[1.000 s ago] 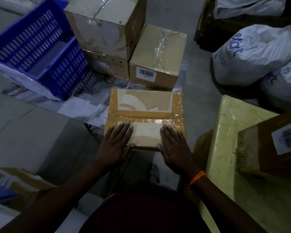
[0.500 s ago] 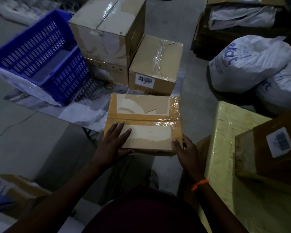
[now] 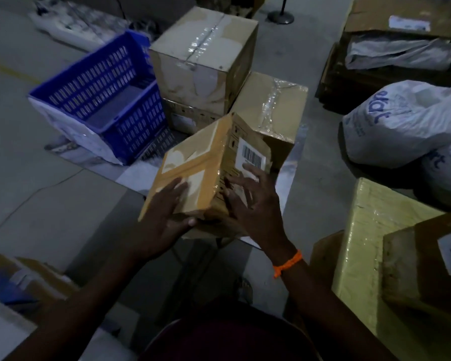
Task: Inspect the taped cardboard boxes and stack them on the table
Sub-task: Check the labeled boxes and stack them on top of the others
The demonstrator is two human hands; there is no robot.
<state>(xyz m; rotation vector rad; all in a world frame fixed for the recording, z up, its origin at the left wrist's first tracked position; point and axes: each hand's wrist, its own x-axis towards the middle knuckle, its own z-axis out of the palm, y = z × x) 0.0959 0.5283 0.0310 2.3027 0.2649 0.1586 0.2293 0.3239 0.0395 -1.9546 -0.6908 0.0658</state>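
Right now the person is holding a flat brown cardboard box (image 3: 193, 165) bound in shiny tan tape off the surface, above the near edge of the pale, sheet-covered table (image 3: 133, 178). The box is leaning, with its taped broad face turning up to the left and one narrow side facing the camera. The left hand (image 3: 164, 217) is gripping the near corner, its fingers lying across the taped face and its thumb curling against the near edge. The right hand (image 3: 253, 204) is pressing on the narrow side with straight, spread fingers, and its fingertips are reaching the lower edge of a white barcode label (image 3: 250, 153) stuck there; this hand is slightly blurred. An orange cord wristband (image 3: 288, 264) is sitting on the right wrist. Farther back on the table, a large cube-shaped cardboard carton (image 3: 203, 61) with clear tape along its top seam is resting on a lower brown carton (image 3: 190, 118). Just beside them to the right, a squat cardboard carton (image 3: 271, 113) with crinkled clear tape is standing. A blue slotted plastic crate (image 3: 102, 105) is sitting to the left of the stack. White printed sacks (image 3: 401, 121) are lying on the floor at the right, and a yellowish plastic-wrapped parcel (image 3: 370, 243) is showing at the lower right.
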